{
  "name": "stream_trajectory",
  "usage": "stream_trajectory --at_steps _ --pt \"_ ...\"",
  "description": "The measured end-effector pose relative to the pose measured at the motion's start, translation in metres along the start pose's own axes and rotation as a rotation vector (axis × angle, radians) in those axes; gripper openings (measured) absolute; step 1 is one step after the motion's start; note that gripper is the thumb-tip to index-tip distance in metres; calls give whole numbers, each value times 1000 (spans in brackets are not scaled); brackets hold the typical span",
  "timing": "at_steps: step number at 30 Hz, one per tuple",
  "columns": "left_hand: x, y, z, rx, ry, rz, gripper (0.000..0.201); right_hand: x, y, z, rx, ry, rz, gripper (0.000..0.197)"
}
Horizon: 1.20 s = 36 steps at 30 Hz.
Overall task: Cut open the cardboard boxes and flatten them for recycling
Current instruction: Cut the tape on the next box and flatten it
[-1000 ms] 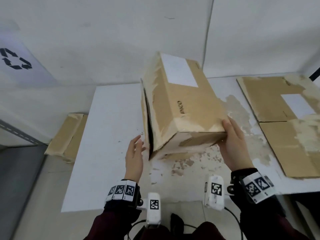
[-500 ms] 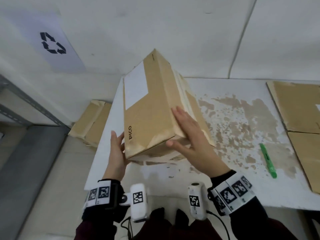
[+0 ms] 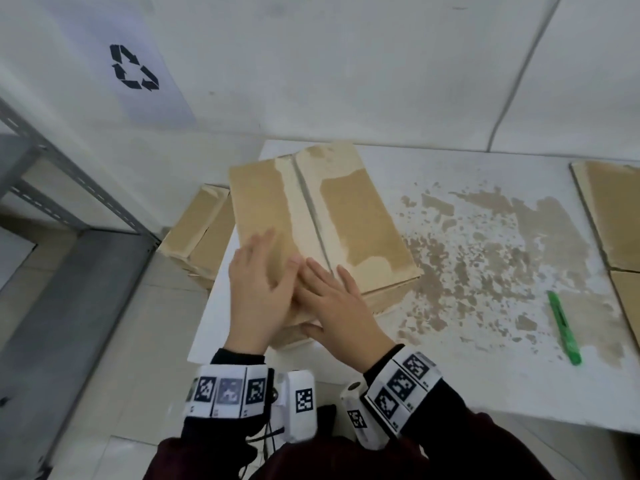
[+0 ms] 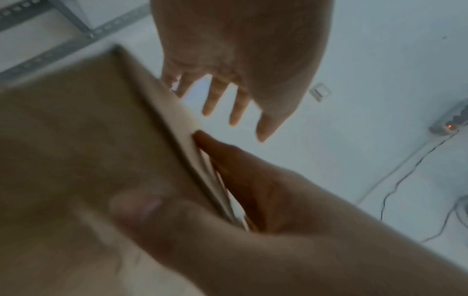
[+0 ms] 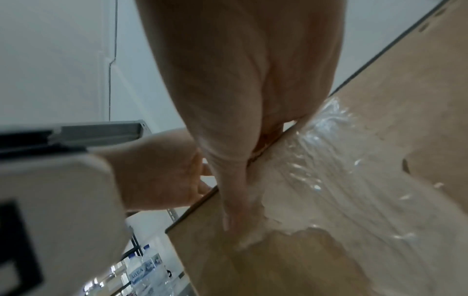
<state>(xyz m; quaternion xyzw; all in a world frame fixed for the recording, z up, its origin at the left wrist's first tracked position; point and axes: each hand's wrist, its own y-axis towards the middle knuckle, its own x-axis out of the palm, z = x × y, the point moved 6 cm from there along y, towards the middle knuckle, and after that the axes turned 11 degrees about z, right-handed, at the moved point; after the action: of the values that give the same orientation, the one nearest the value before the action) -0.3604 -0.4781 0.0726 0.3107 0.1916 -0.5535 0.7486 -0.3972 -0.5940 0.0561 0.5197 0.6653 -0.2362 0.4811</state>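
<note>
A closed cardboard box (image 3: 360,216) lies flat on the left end of the white table (image 3: 485,174), its taped centre seam (image 3: 311,209) facing up. My left hand (image 3: 259,282) is over the near left half of the top with fingers straight and spread; the left wrist view shows that hand (image 4: 240,80) holding nothing. My right hand (image 3: 332,303) lies flat on the near top beside the seam, thumb against the end face. In the right wrist view its fingertips (image 5: 253,152) touch the glossy tape on the box (image 5: 354,180). A green cutter (image 3: 562,327) lies on the table, right of both hands.
Flattened cardboard (image 3: 613,209) lies at the table's right end. Another box (image 3: 194,233) sits on the floor left of the table, below a recycling sign (image 3: 133,67). A grey metal shelf (image 3: 69,174) stands further left. The tabletop is stained with torn paper residue.
The box, held tilted on its edge before, now lies flat with the seam up. Both hands have moved from its sides onto the near end of the top.
</note>
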Motion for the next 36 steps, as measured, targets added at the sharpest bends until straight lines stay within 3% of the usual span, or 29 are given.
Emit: stream_trajectory --at_steps 2,5,9,11,13,17,19,22,24,26,29,33,36 --pt "23 -7 0 -56 257 -122 61 2 -1 3 15 23 -17 72" --pt "35 -15 11 -6 392 -108 69 -2 -4 11 61 80 19 72" --pt "52 -12 23 122 433 -184 74 -13 -14 28 117 172 110 65" --pt "63 -10 32 217 469 -218 72 -27 -25 39 114 249 156 53" --pt "75 -11 42 366 494 -259 72 -49 -45 64 205 246 282 36" --pt "87 -10 45 505 522 -337 76 -98 -119 154 631 165 648 30" --pt "89 -10 42 521 511 -355 76 -104 -164 216 915 99 705 33" --pt "92 -10 41 509 471 -362 73 -82 -224 298 1399 -13 493 45" --pt "91 -9 42 491 431 -335 69 -65 -244 319 1550 -85 321 43" --pt "89 -10 43 476 389 -312 66 -56 -249 322 1553 -138 317 35" --pt "87 -10 43 471 365 -304 65 -54 -244 314 1469 -181 434 22" --pt "87 -11 43 463 414 -315 64 -66 -217 280 1290 87 565 12" --pt "85 -10 44 470 426 -357 68 -97 -164 228 1067 250 619 7"
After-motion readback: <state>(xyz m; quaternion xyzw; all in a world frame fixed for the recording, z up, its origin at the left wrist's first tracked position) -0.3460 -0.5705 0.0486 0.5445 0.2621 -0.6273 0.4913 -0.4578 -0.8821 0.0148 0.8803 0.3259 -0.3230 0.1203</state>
